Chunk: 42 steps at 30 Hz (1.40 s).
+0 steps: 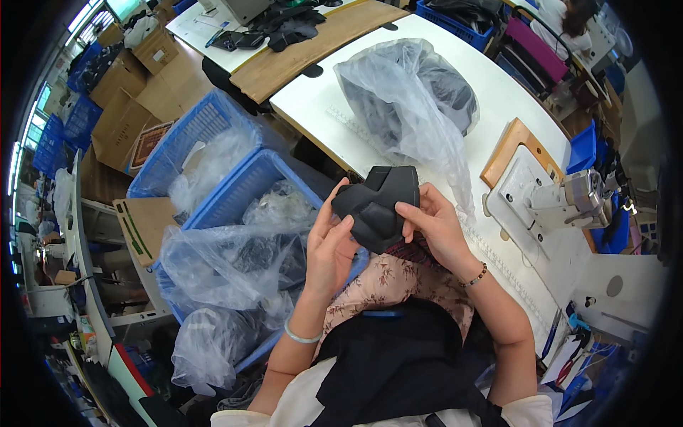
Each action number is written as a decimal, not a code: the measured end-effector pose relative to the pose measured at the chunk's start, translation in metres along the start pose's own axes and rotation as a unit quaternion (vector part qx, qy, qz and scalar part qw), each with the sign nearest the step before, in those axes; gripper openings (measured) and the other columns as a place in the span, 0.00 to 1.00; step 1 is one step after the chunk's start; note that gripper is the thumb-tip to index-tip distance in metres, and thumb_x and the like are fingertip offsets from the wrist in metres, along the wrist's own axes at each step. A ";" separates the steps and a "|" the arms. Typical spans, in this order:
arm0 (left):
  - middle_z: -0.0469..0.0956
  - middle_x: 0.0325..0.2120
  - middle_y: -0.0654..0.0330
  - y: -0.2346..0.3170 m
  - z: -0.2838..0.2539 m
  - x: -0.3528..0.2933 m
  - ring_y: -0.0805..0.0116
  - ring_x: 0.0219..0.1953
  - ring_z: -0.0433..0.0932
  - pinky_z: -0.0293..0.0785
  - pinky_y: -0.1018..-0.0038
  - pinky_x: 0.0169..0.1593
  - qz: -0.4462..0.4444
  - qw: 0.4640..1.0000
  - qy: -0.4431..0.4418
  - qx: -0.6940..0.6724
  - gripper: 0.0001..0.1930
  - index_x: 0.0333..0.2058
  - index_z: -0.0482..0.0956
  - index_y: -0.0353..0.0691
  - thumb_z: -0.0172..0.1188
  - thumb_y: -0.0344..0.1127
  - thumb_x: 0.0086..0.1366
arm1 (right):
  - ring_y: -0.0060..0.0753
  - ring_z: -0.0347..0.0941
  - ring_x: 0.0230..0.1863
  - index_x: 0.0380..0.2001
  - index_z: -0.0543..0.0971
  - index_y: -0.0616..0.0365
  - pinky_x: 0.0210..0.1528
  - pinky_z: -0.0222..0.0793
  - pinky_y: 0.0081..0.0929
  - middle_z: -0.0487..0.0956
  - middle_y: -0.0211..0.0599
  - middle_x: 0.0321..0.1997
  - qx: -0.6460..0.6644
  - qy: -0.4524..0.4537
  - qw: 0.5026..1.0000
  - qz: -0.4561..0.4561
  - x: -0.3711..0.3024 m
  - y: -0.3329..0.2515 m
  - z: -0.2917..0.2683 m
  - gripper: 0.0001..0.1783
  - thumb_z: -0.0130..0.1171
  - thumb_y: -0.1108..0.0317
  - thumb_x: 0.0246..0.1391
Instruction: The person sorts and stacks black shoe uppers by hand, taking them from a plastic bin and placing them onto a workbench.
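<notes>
A black padded piece with moulded raised panels is held up over my lap, between both hands. My left hand grips its left edge, thumb on the face and fingers behind. On the opposite side my right hand pinches the edge between thumb and fingers. Just below the piece, a dark red-and-black patterned cloth shows in part. Beyond my hands, on the white table, lies a clear plastic bag with dark grey pieces inside.
A sewing machine stands at the table's right. On my left are blue plastic crates lined with clear plastic bags. Cardboard boxes are stacked farther left. Black pieces lie on another table at the back; a person sits far right.
</notes>
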<state>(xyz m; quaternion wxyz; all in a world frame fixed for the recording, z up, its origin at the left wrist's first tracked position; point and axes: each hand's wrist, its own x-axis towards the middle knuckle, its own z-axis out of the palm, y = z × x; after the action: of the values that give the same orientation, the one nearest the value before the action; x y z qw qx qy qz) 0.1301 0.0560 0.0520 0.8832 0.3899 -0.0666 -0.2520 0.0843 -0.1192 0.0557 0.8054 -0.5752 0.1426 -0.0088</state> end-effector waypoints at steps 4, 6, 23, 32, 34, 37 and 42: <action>0.66 0.54 0.51 0.003 -0.003 0.001 0.62 0.54 0.70 0.69 0.64 0.56 -0.024 0.997 0.008 -0.079 0.29 0.64 0.51 0.35 0.45 0.26 0.65 | 0.19 0.71 0.21 0.34 0.69 0.58 0.22 0.67 0.17 0.74 0.30 0.26 0.008 -0.004 1.000 0.010 0.002 -0.001 -0.001 0.08 0.57 0.70 0.57; 0.66 0.54 0.51 0.003 -0.006 0.002 0.62 0.54 0.71 0.69 0.65 0.56 -0.024 0.996 0.001 -0.090 0.29 0.64 0.50 0.35 0.45 0.25 0.64 | 0.19 0.72 0.21 0.35 0.71 0.57 0.22 0.67 0.18 0.75 0.30 0.25 0.070 0.031 0.997 0.000 0.004 0.001 -0.004 0.07 0.57 0.70 0.57; 0.72 0.49 0.55 0.000 -0.012 0.004 0.66 0.50 0.74 0.73 0.66 0.53 -0.055 0.998 -0.001 -0.030 0.30 0.63 0.54 0.35 0.47 0.23 0.62 | 0.26 0.74 0.24 0.50 0.68 0.65 0.26 0.70 0.23 0.76 0.37 0.37 0.144 0.086 0.985 -0.030 -0.038 -0.004 -0.050 0.19 0.56 0.74 0.54; 0.73 0.47 0.55 -0.007 -0.004 0.004 0.70 0.47 0.75 0.72 0.74 0.50 -0.106 0.993 -0.046 0.005 0.29 0.62 0.56 0.34 0.48 0.23 0.62 | 0.27 0.76 0.27 0.44 0.71 0.64 0.30 0.72 0.24 0.78 0.37 0.34 0.147 0.089 0.984 -0.039 -0.058 -0.003 -0.061 0.14 0.57 0.76 0.53; 0.75 0.44 0.54 -0.009 -0.005 0.005 0.72 0.45 0.75 0.73 0.76 0.47 -0.201 0.964 -0.120 0.129 0.25 0.58 0.62 0.31 0.51 0.24 0.61 | 0.29 0.77 0.30 0.42 0.72 0.65 0.33 0.73 0.25 0.79 0.39 0.35 0.166 0.109 0.979 -0.051 -0.058 -0.003 -0.060 0.13 0.57 0.76 0.53; 0.78 0.39 0.58 -0.010 0.004 0.011 0.75 0.40 0.76 0.72 0.79 0.45 -0.278 0.911 -0.212 0.217 0.21 0.54 0.66 0.32 0.53 0.25 0.62 | 0.34 0.79 0.36 0.39 0.75 0.67 0.39 0.76 0.27 0.80 0.44 0.38 0.186 0.119 0.973 -0.073 -0.063 0.003 -0.064 0.09 0.57 0.77 0.53; 0.79 0.34 0.62 -0.014 0.031 0.027 0.81 0.37 0.73 0.70 0.82 0.41 -0.258 0.883 -0.249 0.304 0.17 0.51 0.70 0.31 0.52 0.26 0.63 | 0.35 0.79 0.36 0.37 0.76 0.68 0.40 0.77 0.26 0.80 0.43 0.36 0.183 0.176 0.963 -0.089 -0.078 0.008 -0.064 0.09 0.58 0.75 0.53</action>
<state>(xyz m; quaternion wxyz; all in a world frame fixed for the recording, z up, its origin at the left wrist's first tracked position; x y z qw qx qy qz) 0.1383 0.0147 0.0611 0.5796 0.5669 -0.2547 -0.5271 -0.0069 -0.1617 0.0463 0.8551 -0.4176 0.2264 -0.2077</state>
